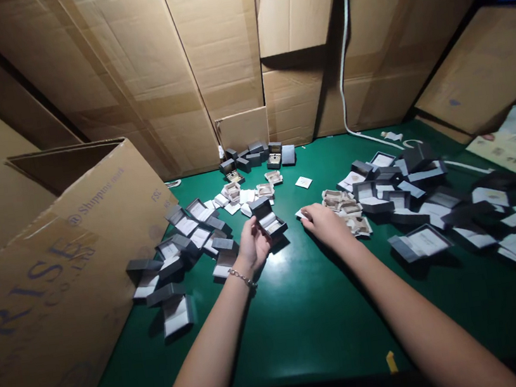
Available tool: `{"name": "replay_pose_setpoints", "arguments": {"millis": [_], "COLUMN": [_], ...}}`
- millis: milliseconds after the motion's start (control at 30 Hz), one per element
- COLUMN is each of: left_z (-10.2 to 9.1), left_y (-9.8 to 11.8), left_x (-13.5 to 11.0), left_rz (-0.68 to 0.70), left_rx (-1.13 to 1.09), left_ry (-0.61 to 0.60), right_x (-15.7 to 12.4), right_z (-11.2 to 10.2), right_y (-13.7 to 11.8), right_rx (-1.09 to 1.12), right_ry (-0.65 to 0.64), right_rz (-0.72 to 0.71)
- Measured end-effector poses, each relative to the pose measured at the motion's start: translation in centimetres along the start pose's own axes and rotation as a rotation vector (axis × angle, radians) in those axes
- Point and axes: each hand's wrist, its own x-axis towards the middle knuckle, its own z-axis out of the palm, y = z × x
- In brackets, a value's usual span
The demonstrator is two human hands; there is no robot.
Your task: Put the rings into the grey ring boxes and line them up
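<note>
My left hand [254, 245] grips a small dark gift box [270, 220], its lid up and its pale lining showing. To the right, my right hand [323, 222] is closed, with the corner of a white card [300, 214] showing at its fingertips. Beside that hand lie several beige box inserts [358, 225], partly hidden behind it. A square white card [303, 182] rests on the green table farther back. Left of my left hand, several open dark boxes [184, 223] with white linings lie in a loose pile.
A large open carton [109, 195] stands on the left. Many dark boxes and white pads [421, 241] spread over the right of the green table [297, 335]. Stacked cartons [228, 50] wall off the back. A white cable [342, 79] hangs down onto the table.
</note>
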Motion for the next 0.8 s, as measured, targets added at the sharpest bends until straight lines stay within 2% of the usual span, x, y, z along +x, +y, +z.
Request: {"name": "replay_pose_setpoints", "arguments": {"millis": [67,133,267,367,533,667,800], "left_z": [-0.1,-0.2,-0.2,-0.1,-0.1,0.0,0.0], "left_y": [0.2,0.3,0.4,0.4,0.4,0.4,0.2], "left_x": [0.1,0.1,0.0,-0.1,-0.1,-0.1,-0.1], "left_rz": [-0.006,-0.019,-0.029,-0.035,-0.037,-0.041,-0.032], "left_rx": [-0.027,-0.035,-0.039,-0.045,-0.056,-0.063,-0.052], "left_ry": [0.008,0.021,0.029,0.029,0.014,0.016,-0.02], "right_x": [0.4,0.7,1.0,0.7,0.1,0.0,-0.1], "right_z": [0.2,0.3,-0.1,-1.1,-2.1,-1.8,-1.7], "right_y": [0.4,0.5,-0.3,-1.4,-2.1,-2.0,-2.4], "right_rx": [0.177,0.445,1.083,1.368,1.514,1.508,1.517], "right_ry": [0.061,0.09,-0.005,-0.084,-0.143,-0.109,-0.146], "right_rz": [0.044,0.137,0.407,0.527,0.578,0.531,0.486]}}
